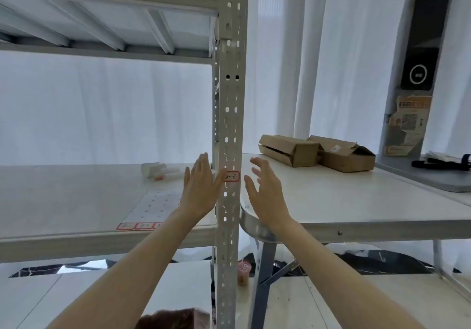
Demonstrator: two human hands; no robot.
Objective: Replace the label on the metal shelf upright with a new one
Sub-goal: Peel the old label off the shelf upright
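A grey perforated metal upright (229, 114) rises through the middle of the view. A small red-bordered white label (231, 176) with handwriting is stuck on it at shelf height. My left hand (200, 188) is open just left of the upright, its thumb touching the label's left edge. My right hand (265, 188) is open to the right of the upright, fingers spread, a short gap from the label. A sheet of red-bordered labels (150, 209) lies flat on the shelf board (63, 201) below my left hand.
A white spray bottle (163, 170) lies on the shelf board behind my left hand. Two cardboard boxes (316, 152) rest on the white folding table (356, 201) to the right. White curtains hang behind. A small pink cup (244, 272) stands on the floor by the upright.
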